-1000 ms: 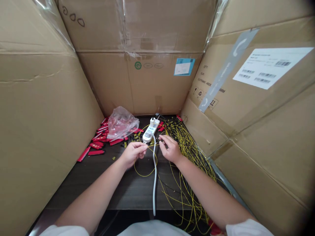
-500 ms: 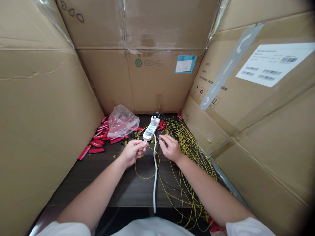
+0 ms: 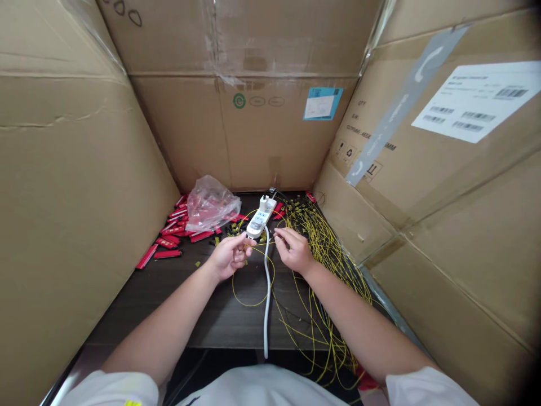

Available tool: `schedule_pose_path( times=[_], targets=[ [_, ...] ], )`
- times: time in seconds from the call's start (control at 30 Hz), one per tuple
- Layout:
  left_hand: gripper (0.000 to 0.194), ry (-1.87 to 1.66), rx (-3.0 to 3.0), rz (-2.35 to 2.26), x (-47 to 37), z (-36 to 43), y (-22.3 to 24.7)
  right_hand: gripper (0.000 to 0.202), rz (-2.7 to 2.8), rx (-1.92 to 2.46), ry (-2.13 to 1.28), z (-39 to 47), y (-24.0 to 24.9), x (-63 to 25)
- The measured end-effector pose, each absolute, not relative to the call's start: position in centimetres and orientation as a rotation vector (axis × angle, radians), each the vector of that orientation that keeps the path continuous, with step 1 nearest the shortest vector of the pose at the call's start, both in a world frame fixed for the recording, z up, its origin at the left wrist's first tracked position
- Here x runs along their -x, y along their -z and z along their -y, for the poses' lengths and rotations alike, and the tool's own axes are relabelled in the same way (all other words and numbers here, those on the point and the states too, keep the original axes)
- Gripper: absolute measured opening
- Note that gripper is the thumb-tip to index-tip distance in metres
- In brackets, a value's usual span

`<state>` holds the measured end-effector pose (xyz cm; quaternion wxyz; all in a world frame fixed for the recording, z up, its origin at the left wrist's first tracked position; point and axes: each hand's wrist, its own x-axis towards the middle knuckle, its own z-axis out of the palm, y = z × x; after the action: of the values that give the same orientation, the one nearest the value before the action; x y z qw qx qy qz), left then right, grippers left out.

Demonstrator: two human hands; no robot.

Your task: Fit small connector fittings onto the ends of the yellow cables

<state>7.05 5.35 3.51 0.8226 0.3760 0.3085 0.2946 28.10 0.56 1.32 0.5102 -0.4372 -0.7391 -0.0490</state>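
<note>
Between thumb and fingers, my left hand [image 3: 230, 256] pinches a thin yellow cable [image 3: 249, 305], just in front of the white power strip [image 3: 256, 225]. The cable hangs in a loop over the dark table, and a stretch of it runs across toward my right hand [image 3: 295, 249]. That hand is also closed in a pinch, with the cable's end seemingly at its fingertips; the detail is too small to make out. A plug adapter stands in the far end of the strip. The strip's thick white cord [image 3: 266, 293] passes between my hands.
Cardboard boxes [image 3: 253, 135] wall the dark table [image 3: 203, 321] on three sides. To the right lies a tangle of yellow cables [image 3: 333, 265], trailing over the front edge. At the left are red pieces [image 3: 168, 254] and a clear plastic bag [image 3: 211, 203]. Small yellow and black bits lie around the strip.
The view has shifted slightly. My left hand has turned a little, its fingers loosening and showing more palm; my right hand stays almost in place. The cable loop still hangs between them.
</note>
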Motion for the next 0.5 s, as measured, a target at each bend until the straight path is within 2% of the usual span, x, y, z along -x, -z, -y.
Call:
schedule_pose_path(
  times=[0.5],
  targets=[
    [0.035,-0.615,-0.814,-0.669,-7.12,-5.13,-3.53,0.022,1.799,1.044,0.139,-0.40,-1.49,-28.02]
  ],
)
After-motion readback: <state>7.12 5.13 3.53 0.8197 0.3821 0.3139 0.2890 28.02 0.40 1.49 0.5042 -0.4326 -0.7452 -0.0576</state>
